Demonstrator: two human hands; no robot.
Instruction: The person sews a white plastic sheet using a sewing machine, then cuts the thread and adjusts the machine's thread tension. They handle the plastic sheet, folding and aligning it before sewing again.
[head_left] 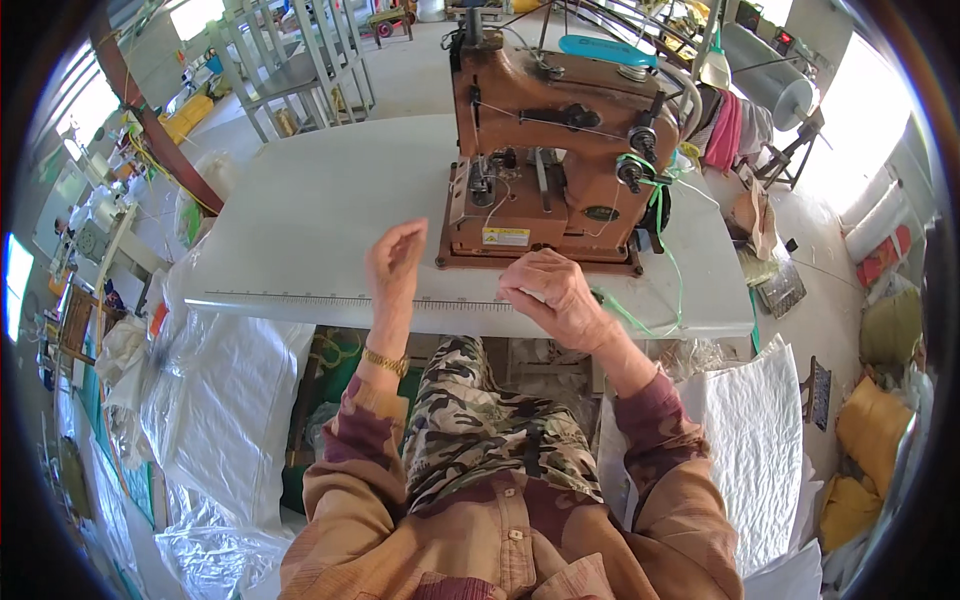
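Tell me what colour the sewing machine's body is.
The sewing machine is brown; head view shows it.

1. The place looks like a sewing workshop: a heavy brown sewing machine [505, 75] stands at one o'clock on a ruler-marked table [320, 200].
2. White sheeting [235, 410] hangs at eight o'clock; yellow material [872, 430] lies at four.
3. A large grey roll [760, 75] is at two.
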